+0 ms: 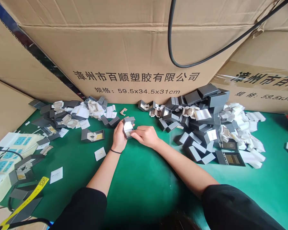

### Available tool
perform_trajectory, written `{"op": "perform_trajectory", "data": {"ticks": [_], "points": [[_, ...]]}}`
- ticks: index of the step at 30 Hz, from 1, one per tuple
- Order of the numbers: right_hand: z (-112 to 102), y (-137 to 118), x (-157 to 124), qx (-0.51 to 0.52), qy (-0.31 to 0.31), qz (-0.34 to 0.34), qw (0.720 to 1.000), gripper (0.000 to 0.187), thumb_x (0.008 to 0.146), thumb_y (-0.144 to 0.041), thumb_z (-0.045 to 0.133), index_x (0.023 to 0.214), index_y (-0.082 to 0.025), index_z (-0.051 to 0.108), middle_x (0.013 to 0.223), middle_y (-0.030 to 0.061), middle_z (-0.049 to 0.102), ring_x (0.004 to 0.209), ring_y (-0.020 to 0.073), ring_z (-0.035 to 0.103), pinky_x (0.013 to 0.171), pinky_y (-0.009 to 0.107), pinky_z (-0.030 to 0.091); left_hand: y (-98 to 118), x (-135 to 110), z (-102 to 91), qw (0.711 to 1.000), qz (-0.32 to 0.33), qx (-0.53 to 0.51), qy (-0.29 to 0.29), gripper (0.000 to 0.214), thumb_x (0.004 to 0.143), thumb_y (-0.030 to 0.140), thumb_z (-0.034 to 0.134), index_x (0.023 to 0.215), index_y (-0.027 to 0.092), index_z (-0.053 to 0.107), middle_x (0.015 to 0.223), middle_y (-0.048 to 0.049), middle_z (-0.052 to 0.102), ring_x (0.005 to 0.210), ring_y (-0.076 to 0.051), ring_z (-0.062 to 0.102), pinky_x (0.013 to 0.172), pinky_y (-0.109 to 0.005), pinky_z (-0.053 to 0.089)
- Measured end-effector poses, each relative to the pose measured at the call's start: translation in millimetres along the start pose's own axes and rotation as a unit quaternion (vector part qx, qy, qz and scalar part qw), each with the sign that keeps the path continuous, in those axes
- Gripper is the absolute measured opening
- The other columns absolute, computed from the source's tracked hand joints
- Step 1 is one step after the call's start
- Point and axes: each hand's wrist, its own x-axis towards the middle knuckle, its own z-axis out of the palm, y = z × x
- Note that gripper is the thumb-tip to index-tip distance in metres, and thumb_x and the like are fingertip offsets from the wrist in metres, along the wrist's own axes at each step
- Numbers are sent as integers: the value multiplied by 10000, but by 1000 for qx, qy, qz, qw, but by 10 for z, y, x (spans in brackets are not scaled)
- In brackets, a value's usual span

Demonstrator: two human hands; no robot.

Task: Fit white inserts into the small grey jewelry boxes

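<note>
My left hand is wrapped around a small grey hinged box with a white lining, held open above the green table. A thin black band sits on that wrist. My right hand comes in from the right, its fingers pinched against the white inside of the same box. A second open grey box lies just left of my hands. A small white card rests below it.
A large heap of grey boxes and white inserts lies right. A looser scatter lies far left. Big cardboard cartons wall the back, a black cable across them. White power strips sit at the left edge.
</note>
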Motion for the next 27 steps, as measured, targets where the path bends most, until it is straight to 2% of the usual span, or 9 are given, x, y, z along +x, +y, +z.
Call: {"op": "perform_trajectory", "data": {"ticks": [4, 9, 13, 17, 20, 22, 24, 27], "points": [[-1, -14, -1, 3, -42, 12, 999, 455, 929, -527, 314, 1063, -272, 666, 859, 19, 689, 735, 97, 603, 553, 209, 294, -5, 6, -19, 1000, -7, -2, -8, 375, 819, 448, 537, 1065, 169, 589, 981, -90, 678, 924, -223, 637, 752, -321, 503], [-56, -23, 18, 0, -85, 24, 996, 486, 874, -603, 373, 1142, -280, 618, 955, 27, 703, 770, 129, 635, 546, 211, 310, -27, 16, -24, 1000, -1, 3, 11, 354, 817, 445, 532, 1032, 171, 594, 965, -83, 679, 902, -215, 644, 760, -329, 501], [-60, 3, 25, 14, -95, 33, 995, 475, 846, -613, 423, 1148, -300, 612, 904, 11, 713, 757, 133, 640, 541, 210, 311, -22, 12, -13, 1000, 1, 7, 11, 359, 811, 467, 541, 1022, 180, 587, 922, -68, 680, 871, -205, 648, 745, -315, 498], [-25, 42, 3, 21, -56, 12, 998, 453, 874, -586, 395, 1089, -280, 649, 826, 6, 708, 722, 120, 628, 569, 211, 325, 30, -23, 23, 1000, -11, -2, 1, 396, 796, 495, 558, 1030, 176, 566, 900, -66, 672, 838, -194, 639, 724, -307, 493], [2, 64, -15, -7, 13, 0, 1000, 453, 946, -471, 316, 1010, -217, 685, 793, 40, 695, 721, 113, 611, 622, 220, 340, 53, -56, 52, 1000, -19, 7, -13, 377, 791, 473, 576, 1020, 174, 571, 888, -55, 659, 812, -176, 622, 694, -280, 484], [21, 78, -19, -31, 53, 12, 998, 439, 959, -427, 305, 1027, -202, 677, 770, 45, 685, 721, 111, 600, 621, 225, 329, 46, -68, 63, 1000, -15, 12, -16, 346, 783, 456, 593, 984, 174, 587, 870, -37, 645, 792, -153, 603, 684, -254, 472], [42, 88, -13, -51, 65, 20, 996, 420, 954, -435, 319, 1055, -209, 659, 771, 38, 679, 726, 112, 591, 596, 231, 306, 28, -72, 66, 1000, -4, 21, -19, 326, 777, 451, 604, 940, 170, 601, 840, -19, 627, 767, -130, 579, 673, -227, 456], [66, 92, 1, -77, 46, 18, 996, 423, 952, -454, 316, 1012, -214, 660, 794, 31, 674, 733, 110, 583, 569, 242, 277, 1, -68, 56, 998, 11, 58, -35, 320, 783, 456, 597, 908, 162, 614, 800, -8, 601, 736, -113, 547, 647, -203, 431]]}}
